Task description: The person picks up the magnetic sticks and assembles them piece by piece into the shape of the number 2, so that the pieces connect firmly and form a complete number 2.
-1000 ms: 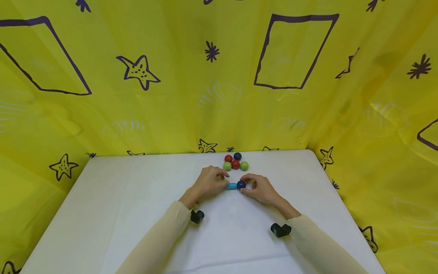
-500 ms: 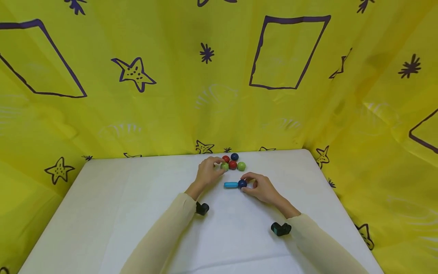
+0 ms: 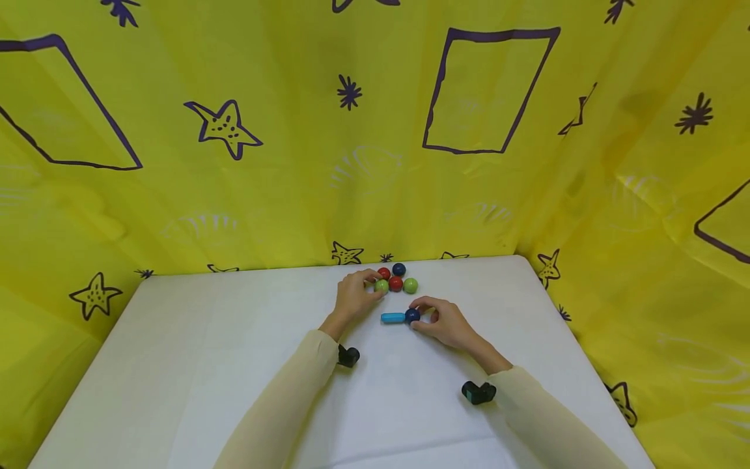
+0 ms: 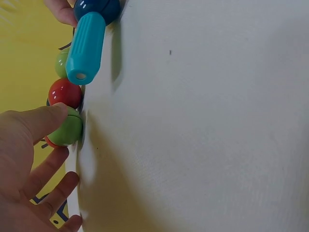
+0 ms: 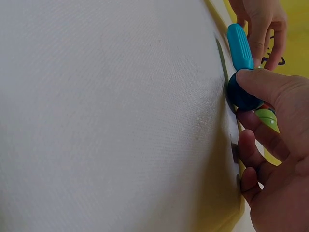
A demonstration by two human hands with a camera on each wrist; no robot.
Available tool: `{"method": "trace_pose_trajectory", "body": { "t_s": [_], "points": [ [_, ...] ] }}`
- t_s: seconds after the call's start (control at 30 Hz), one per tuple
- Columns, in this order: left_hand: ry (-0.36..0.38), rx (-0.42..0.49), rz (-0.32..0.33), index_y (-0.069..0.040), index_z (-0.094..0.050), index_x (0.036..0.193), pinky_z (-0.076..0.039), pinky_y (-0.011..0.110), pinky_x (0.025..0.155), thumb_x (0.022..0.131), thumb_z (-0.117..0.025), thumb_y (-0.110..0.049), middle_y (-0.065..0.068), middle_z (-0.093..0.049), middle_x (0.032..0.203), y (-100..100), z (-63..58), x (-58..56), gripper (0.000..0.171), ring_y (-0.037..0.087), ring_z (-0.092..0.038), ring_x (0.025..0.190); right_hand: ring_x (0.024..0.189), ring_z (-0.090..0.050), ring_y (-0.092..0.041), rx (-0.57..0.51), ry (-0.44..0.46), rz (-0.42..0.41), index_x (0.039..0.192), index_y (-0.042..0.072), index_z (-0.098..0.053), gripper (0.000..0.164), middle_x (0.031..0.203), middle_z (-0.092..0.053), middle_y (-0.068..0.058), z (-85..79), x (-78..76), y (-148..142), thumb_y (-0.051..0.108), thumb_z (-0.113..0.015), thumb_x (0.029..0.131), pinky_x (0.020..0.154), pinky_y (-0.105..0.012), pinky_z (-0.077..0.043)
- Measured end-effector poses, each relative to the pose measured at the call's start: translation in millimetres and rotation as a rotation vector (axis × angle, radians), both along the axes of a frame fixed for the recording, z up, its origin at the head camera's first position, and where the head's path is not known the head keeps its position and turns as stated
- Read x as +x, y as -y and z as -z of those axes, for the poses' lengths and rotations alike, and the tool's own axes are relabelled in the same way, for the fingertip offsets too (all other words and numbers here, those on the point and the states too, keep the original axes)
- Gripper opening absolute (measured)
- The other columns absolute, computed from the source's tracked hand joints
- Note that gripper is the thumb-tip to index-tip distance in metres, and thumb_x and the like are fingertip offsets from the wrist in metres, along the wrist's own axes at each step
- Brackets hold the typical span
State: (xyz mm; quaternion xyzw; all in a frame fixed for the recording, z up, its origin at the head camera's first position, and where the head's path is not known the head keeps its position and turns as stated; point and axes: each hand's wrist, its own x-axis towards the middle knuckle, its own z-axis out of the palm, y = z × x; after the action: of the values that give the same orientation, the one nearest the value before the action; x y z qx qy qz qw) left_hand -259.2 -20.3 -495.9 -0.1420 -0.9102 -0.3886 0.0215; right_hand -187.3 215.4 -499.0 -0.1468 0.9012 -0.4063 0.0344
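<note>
My right hand pinches a dark blue ball between thumb and fingers. A light blue ribbed stick is joined to that ball and points left; its free end shows a small hole in the left wrist view. Farther back, my left hand has its thumb and forefinger around a green ball, the leftmost in the front of a small cluster. Beside it sits a red ball, with another green ball to the right.
Behind these, a second red ball and another dark blue ball lie near the back edge of the white table. A yellow patterned curtain stands along the table's back and sides.
My left hand has let go of the light blue stick and moved back to the green ball. The right hand keeps hold of the dark blue ball in nearly the same place.
</note>
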Motion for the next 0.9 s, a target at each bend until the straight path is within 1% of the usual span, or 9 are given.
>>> {"method": "trace_pose_trajectory", "body": {
  "t_s": [0.3,0.53,0.7,0.9],
  "points": [
    [-0.017,-0.031,0.003,-0.011,-0.075,0.118,-0.041,0.053,0.1,0.088,-0.082,-0.02,0.006,-0.073,0.109,-1.3,1.9,0.4,0.032,0.027,-0.06,0.103,0.073,-0.051,-0.017,0.007,0.022,0.005,0.12,0.016,-0.072,0.033,0.103,-0.07,0.0,1.4,0.6,0.1,0.019,-0.081,0.09,0.064,-0.026,-0.041],
    [-0.001,-0.03,-0.007,-0.012,-0.074,0.119,-0.038,0.053,0.103,0.09,-0.081,-0.021,0.006,-0.073,0.11,-2.4,3.0,-0.3,0.032,0.027,-0.058,0.104,0.075,-0.05,-0.017,0.003,0.015,-0.002,0.121,0.016,-0.071,0.032,0.104,-0.07,0.0,2.9,0.0,-0.3,0.019,-0.081,0.09,0.065,-0.026,-0.041],
    [-0.004,-0.032,-0.013,-0.012,-0.074,0.119,-0.039,0.052,0.103,0.089,-0.081,-0.02,0.005,-0.073,0.11,-3.2,3.0,-0.4,0.031,0.027,-0.058,0.104,0.075,-0.051,-0.017,0.004,0.013,0.001,0.12,0.017,-0.072,0.032,0.103,-0.07,0.001,2.8,-0.7,-0.2,0.019,-0.081,0.09,0.065,-0.026,-0.041],
    [-0.012,-0.024,0.001,-0.01,-0.075,0.118,-0.039,0.052,0.103,0.089,-0.081,-0.019,0.006,-0.074,0.11,-1.9,3.1,-1.5,0.031,0.027,-0.058,0.104,0.073,-0.05,-0.015,-0.005,-0.002,-0.001,0.119,0.014,-0.072,0.032,0.102,-0.071,0.0,2.3,-0.6,-0.8,0.017,-0.082,0.089,0.064,-0.026,-0.04]
  ]
}}
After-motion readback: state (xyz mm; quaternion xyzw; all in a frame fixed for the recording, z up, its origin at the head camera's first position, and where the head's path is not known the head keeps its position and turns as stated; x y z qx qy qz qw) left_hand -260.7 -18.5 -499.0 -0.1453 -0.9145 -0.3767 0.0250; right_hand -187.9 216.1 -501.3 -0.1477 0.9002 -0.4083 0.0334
